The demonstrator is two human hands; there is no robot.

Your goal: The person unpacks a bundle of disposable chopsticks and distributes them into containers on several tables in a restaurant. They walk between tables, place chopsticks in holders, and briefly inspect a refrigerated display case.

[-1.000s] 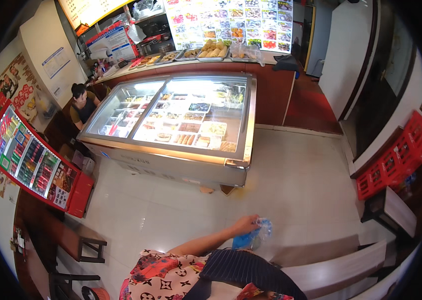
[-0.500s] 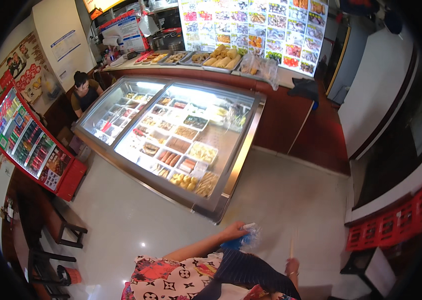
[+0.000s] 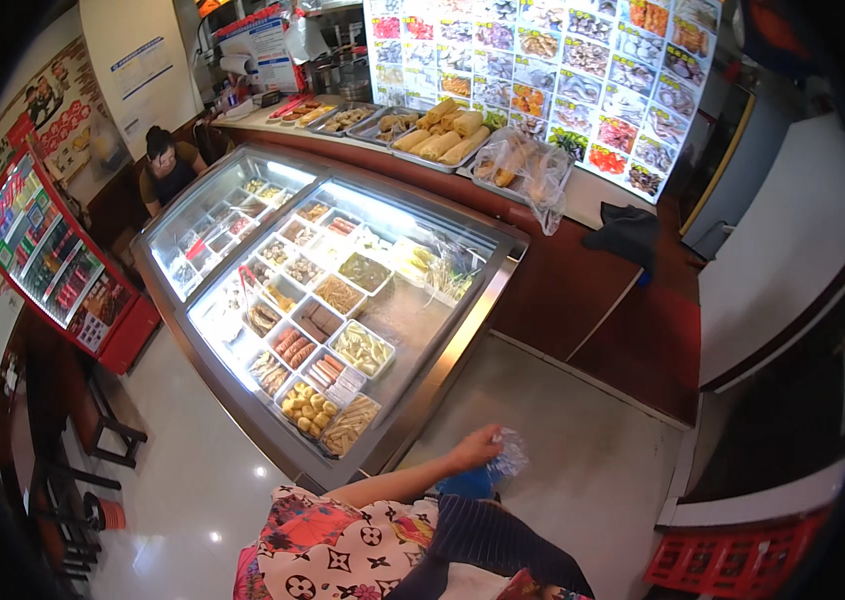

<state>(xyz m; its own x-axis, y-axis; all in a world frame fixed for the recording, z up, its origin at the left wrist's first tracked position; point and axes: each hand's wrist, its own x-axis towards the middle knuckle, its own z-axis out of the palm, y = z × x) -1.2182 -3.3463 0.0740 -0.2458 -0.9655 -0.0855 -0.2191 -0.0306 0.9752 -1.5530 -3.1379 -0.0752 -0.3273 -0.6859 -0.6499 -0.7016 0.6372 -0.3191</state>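
Observation:
My left hand (image 3: 476, 448) is closed on a crumpled clear plastic bag (image 3: 511, 455) beside the front right corner of the glass-topped display freezer (image 3: 448, 372). Below that hand hangs something blue (image 3: 468, 484); whether it belongs to the bag I cannot tell. My right hand is out of sight. Under the freezer's glass lie white trays of food, with yellow balls (image 3: 309, 408) and sausages (image 3: 295, 347) toward the near end.
Behind the freezer, a counter carries metal trays of rolled yellow food (image 3: 448, 135) and a plastic-covered tray (image 3: 525, 172). A person (image 3: 171, 172) sits at the far left near a red drinks cooler (image 3: 58, 262). Stools (image 3: 108, 425) line the left; a red crate (image 3: 733, 555) stands lower right.
The view has moved nearer the counter and freezer. My left hand still grips the plastic bag. My right hand, which held a thin wooden stick, has left the picture.

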